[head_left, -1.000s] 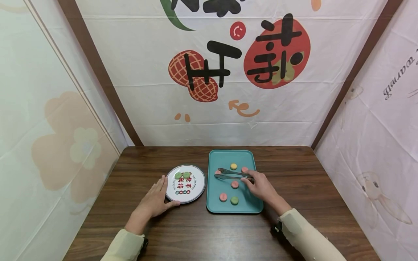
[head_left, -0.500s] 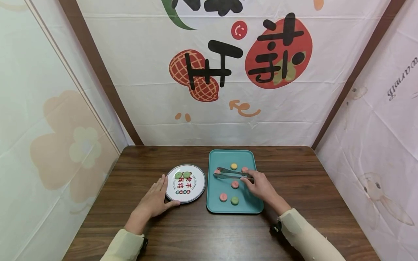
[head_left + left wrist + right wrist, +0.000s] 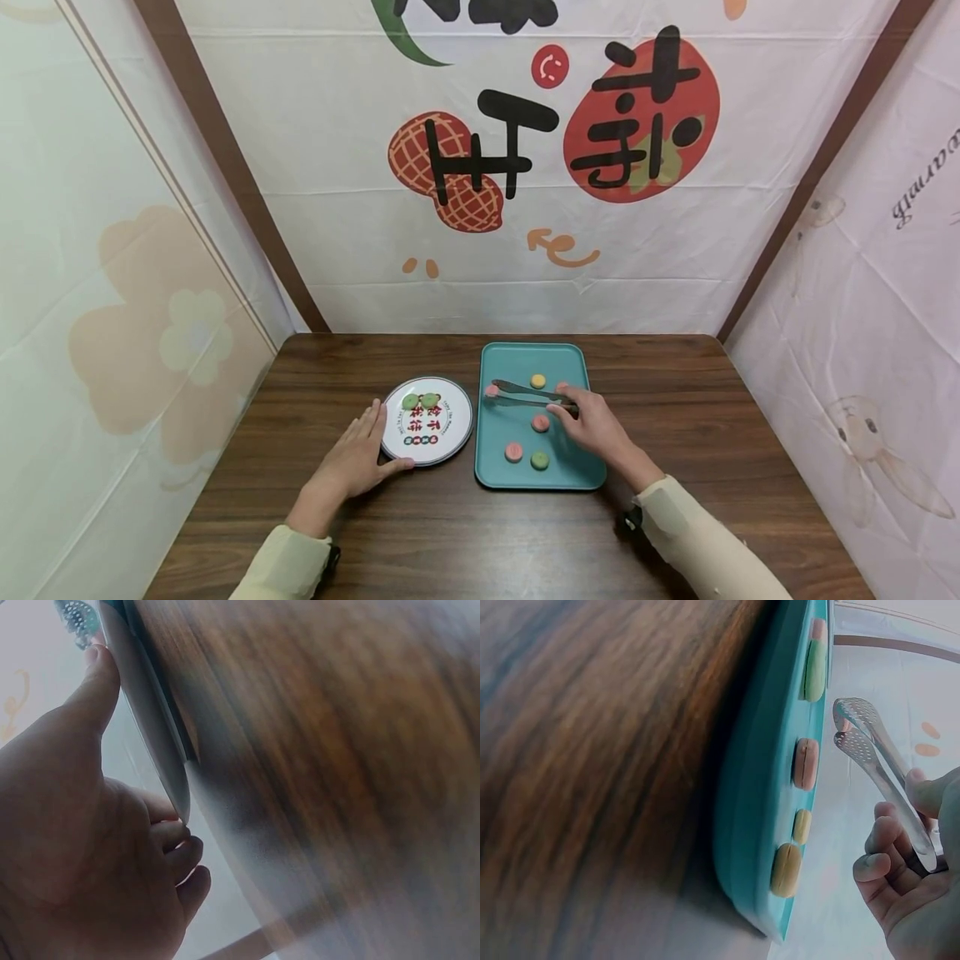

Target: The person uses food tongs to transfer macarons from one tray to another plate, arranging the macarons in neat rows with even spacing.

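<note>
My right hand (image 3: 596,425) holds metal tongs (image 3: 531,390) over the teal tray (image 3: 573,471). Between the tong tips is a pink macaron (image 3: 491,390), at the tray's left side; in the right wrist view the perforated tips (image 3: 859,712) stand above the tray rim. Fingers outstretched, my left hand (image 3: 352,458) rests against the left rim of a round white plate (image 3: 453,437), its thumb at the near rim. Two green macarons (image 3: 420,401) lie on that plate, side by side. In the left wrist view, the plate's edge (image 3: 154,735) runs between thumb and fingers.
Other macarons lie spread on the tray: a yellow one (image 3: 537,381), a green one (image 3: 539,460) and several pink ones (image 3: 513,452), one partly behind my right hand. Plate and tray stand close together on the wooden table (image 3: 450,533). A printed cloth wall (image 3: 360,308) rises behind.
The tongs, with the pink macaron between their tips, have moved slightly left and away from me. My left hand and the plate have stayed in place.
</note>
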### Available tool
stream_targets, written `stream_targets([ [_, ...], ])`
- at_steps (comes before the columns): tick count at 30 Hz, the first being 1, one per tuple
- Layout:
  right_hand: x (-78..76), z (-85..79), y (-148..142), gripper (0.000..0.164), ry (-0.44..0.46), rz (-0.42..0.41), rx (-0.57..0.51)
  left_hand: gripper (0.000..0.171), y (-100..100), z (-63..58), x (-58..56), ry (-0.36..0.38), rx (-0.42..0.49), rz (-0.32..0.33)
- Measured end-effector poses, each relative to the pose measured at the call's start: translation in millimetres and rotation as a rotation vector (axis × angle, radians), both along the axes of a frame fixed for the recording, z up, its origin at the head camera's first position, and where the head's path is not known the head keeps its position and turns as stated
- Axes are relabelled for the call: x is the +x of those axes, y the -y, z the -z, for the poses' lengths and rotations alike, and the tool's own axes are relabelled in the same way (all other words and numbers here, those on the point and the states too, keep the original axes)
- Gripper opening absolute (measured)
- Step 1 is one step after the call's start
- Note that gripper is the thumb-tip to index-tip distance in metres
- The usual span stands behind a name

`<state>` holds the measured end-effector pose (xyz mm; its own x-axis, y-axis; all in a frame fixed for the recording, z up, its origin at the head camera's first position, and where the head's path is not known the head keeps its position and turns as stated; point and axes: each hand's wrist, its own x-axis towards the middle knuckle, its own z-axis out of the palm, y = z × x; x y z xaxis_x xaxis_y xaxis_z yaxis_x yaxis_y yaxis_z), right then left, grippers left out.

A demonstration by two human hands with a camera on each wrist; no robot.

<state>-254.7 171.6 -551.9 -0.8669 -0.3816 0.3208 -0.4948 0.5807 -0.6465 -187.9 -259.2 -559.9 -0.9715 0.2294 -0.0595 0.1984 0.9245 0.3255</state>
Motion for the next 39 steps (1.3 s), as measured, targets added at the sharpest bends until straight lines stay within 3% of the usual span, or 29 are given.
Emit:
stream_targets([
  [21,-3.2,-2.7,23.9,0.029,-0.026,-0.062,0.009,0.117,-0.7,-2.8,3.3,0.007,-0.006,-0.003],
  [34,-11.4,-1.9,39.5,0.02,-0.058,-0.174,0.04,0.117,-1.5,1.2,0.8,0.003,-0.005,0.005],
  [39,-10.8,-1.0,44.7,0.03,-0.018,-0.145,0.051,0.117,-1.3,-0.6,1.0,-0.001,-0.013,0.003],
])
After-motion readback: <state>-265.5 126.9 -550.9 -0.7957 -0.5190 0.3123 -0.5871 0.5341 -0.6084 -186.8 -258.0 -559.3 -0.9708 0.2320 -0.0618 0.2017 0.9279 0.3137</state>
